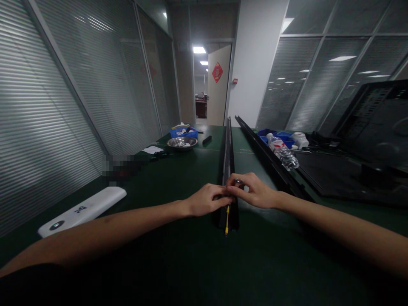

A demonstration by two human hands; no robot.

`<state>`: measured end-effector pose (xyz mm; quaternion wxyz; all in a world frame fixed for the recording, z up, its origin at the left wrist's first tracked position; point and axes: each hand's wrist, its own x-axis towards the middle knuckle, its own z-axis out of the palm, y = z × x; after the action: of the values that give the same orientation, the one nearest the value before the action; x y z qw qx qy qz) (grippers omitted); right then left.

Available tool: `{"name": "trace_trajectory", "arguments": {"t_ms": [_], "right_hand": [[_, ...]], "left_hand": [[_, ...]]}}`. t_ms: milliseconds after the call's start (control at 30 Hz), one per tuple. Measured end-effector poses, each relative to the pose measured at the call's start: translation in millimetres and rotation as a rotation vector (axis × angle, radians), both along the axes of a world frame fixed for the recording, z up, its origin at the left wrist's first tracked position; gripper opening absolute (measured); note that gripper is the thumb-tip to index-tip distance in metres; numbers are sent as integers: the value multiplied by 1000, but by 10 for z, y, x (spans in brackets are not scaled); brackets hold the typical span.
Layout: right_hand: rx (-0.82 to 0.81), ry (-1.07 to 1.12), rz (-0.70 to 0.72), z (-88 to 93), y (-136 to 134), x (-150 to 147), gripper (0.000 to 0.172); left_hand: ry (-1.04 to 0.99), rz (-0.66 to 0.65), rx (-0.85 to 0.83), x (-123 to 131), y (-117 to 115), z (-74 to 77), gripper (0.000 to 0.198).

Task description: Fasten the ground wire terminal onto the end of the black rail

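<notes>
A long, narrow black rail (pixel 227 157) runs away from me along the green table. Over its near end my left hand (pixel 207 199) and my right hand (pixel 256 191) meet, fingertips nearly touching. The fingers of both are closed in a pinch, and what they hold is hidden. A small round shiny metal piece (pixel 238 181) shows at my right hand's fingers; I cannot tell if it is a ring or a part. From under the fingertips a short yellow lead (pixel 227 221) with a dark tip sticks out toward me, over the rail's end.
A second black rail (pixel 267 155) lies to the right, beside a plastic bottle (pixel 283 153) and blue bins (pixel 285 136). A large black panel (pixel 379 127) stands at far right. At left are a white elongated case (pixel 86 208), a metal bowl (pixel 182 143) and a blue tray (pixel 184 133).
</notes>
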<state>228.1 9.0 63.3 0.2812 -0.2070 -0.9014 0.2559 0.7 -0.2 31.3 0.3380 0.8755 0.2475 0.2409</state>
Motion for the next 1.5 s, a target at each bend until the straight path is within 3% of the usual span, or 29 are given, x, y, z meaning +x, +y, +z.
{"name": "trace_trajectory", "arguments": {"t_ms": [167,300,433,533,667,767,867,933,1033,1133,1233,1333,1500], "right_hand": [[40,-65,-4,225,-3,20,19],[135,-320,8,601,43,17,14],[195,-521,125,1013,115,-63,18],[213,-452,95,1404,72,-188,20],[386,-236,-147,1934,-159,-392,19],[395,21,-300,2074,-324,-523,22],[327,428,-381,1840,-431,-591,18],[236,673,-347,1495,-506,-578,20],[-25,888,-459,827,-658,-470,12],[-218,968,-560,188,-799,-315,9],[-365,947,-697,-240,-827,-209,17],[-512,740,-672,-408,-722,-172,27],[-412,581,-483,-379,-535,-159,29]], "left_hand": [[-9,-17,-1,3,-17,36,23],[15,-25,12,4,-22,55,24],[23,4,47,11,-20,45,25],[35,13,64,22,-26,45,24],[28,6,60,24,-26,48,24],[31,4,60,10,-14,36,25],[32,14,39,-6,-6,20,26],[16,5,34,-13,-7,15,27],[2,-9,61,-11,-9,12,28],[6,-4,126,1,-6,6,26],[19,3,159,15,-3,2,27],[33,11,153,24,-8,10,28],[49,18,111,23,-13,20,27]]}}
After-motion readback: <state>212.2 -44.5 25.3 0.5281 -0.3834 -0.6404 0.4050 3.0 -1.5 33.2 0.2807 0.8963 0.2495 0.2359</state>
